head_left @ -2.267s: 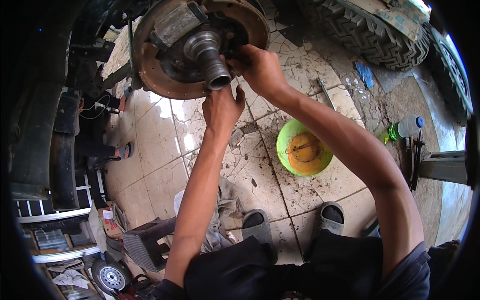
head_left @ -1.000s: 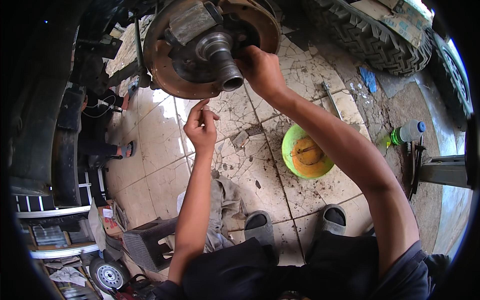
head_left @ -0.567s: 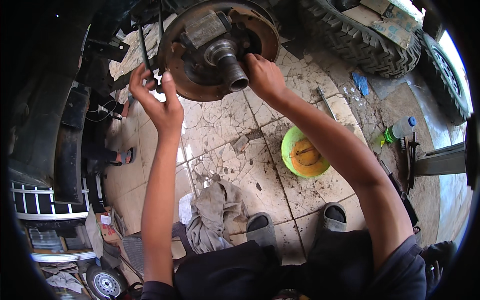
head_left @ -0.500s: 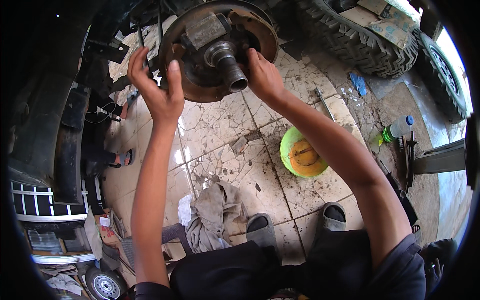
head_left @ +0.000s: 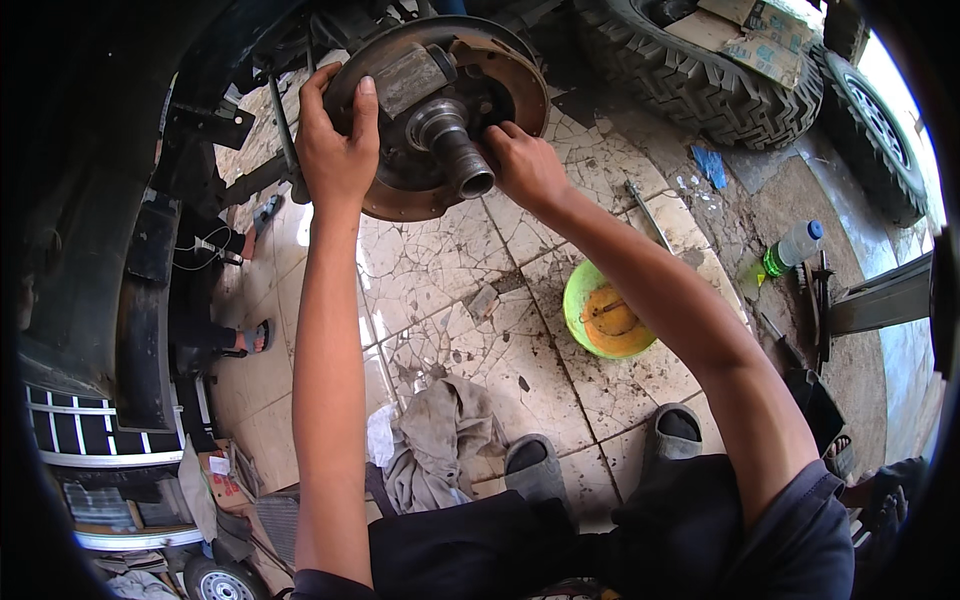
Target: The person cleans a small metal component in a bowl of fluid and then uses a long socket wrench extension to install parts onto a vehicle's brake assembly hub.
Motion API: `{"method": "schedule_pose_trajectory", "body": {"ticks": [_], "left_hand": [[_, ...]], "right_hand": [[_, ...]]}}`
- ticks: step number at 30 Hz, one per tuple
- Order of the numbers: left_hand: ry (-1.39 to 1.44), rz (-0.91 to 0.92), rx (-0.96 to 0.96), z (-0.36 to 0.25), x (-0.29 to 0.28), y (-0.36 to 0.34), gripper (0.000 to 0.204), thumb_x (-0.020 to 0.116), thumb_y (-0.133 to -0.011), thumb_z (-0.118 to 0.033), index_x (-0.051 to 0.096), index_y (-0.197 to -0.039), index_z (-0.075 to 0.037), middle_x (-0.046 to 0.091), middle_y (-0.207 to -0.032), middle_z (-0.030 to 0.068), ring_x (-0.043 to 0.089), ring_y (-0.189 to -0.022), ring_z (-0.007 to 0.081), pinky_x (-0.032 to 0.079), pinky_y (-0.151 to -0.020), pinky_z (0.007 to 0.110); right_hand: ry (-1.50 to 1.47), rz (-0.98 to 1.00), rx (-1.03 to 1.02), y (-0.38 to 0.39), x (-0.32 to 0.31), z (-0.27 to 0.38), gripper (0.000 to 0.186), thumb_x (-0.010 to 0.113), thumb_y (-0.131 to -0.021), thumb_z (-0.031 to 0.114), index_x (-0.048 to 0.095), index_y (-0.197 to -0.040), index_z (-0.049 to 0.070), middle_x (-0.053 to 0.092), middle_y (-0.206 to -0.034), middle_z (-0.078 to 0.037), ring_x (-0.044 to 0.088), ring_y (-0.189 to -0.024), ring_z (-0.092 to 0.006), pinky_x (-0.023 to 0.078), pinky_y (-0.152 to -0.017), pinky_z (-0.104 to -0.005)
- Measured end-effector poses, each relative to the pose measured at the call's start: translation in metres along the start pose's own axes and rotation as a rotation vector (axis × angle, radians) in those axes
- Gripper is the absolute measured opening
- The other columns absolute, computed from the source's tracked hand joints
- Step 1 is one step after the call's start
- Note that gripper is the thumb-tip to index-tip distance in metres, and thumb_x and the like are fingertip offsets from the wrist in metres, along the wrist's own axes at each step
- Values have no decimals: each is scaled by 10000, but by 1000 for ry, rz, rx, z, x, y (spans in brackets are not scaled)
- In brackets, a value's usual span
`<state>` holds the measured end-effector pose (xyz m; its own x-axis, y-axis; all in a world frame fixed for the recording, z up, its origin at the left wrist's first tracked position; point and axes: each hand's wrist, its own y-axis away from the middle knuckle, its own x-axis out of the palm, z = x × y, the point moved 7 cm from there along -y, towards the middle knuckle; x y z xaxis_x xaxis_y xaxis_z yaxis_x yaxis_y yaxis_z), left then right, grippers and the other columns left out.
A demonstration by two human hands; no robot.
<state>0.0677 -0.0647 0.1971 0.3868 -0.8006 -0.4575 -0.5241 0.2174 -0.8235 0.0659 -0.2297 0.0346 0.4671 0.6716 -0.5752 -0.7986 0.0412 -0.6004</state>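
Observation:
A drum brake assembly hangs at the top of the view: a round brake backing plate [head_left: 400,45] with rusty curved brake shoes [head_left: 520,85], a metal cylinder block [head_left: 405,82] and a hollow axle spindle [head_left: 460,160] sticking out toward me. My left hand [head_left: 340,140] is closed around the plate's left edge, thumb on the front and fingers round the rim. To the right of the spindle, my right hand [head_left: 525,170] has its fingers curled in against the lower right of the assembly. Its fingertips are partly hidden, so what they pinch does not show.
A green bowl [head_left: 573,310] with orange-brown liquid stands on the cracked tiles, near a metal bar [head_left: 650,215]. A grey cloth [head_left: 440,440] lies by my sandals. At right are large tyres [head_left: 700,95], a bottle [head_left: 793,247] and a metal post [head_left: 880,305]. Another person's feet [head_left: 255,338] show at left.
My left hand has moved right from beside the plate and closed on its edge. My right hand stays beside the spindle, slightly lower. The whole view has shifted a little.

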Motion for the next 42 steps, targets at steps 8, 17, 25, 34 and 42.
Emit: {"method": "schedule_pose_trajectory", "body": {"ticks": [8, 17, 25, 34, 42], "left_hand": [[-5, -28, -1, 2, -2, 0, 388, 631, -929, -301, 579, -1167, 0, 662, -1091, 143, 647, -993, 240, 491, -880, 338], [11, -36, -28, 3, -1, 0, 367, 645, -920, -269, 588, -1158, 4, 673, -1073, 137, 653, -985, 234, 495, -872, 329], [-33, -84, 36, 2, -2, -1, 377, 660, -901, -291, 587, -1136, -6, 687, -1004, 147, 684, -914, 248, 523, -814, 336], [0, -85, 36, -1, -3, 0, 373, 663, -900, -289, 592, -1134, -6, 694, -982, 144, 690, -896, 245, 527, -803, 335], [-30, -94, 71, 3, -4, 1, 378, 658, -905, -299, 590, -1134, -5, 690, -984, 148, 690, -900, 258, 527, -807, 341]], "right_hand": [[-56, -20, -12, 1, 1, 4, 348, 565, -944, 336, 468, -1099, 40, 623, -929, -183, 652, -728, -412, 529, -603, -503], [-39, -21, -60, -1, 3, -1, 317, 578, -930, 336, 514, -1052, 51, 629, -923, -163, 654, -710, -402, 535, -602, -495], [129, 97, -50, -6, 4, 7, 236, 531, -943, 315, 530, -1061, 110, 621, -892, -145, 670, -693, -368, 544, -597, -476], [203, 252, 45, -9, 12, 2, 259, 468, -966, 309, 501, -1048, 66, 687, -782, -172, 689, -696, -372, 554, -598, -469], [152, 260, 111, -7, 10, 11, 357, 417, -1000, 347, 544, -963, 15, 685, -751, -199, 689, -714, -379, 557, -635, -469]]}}
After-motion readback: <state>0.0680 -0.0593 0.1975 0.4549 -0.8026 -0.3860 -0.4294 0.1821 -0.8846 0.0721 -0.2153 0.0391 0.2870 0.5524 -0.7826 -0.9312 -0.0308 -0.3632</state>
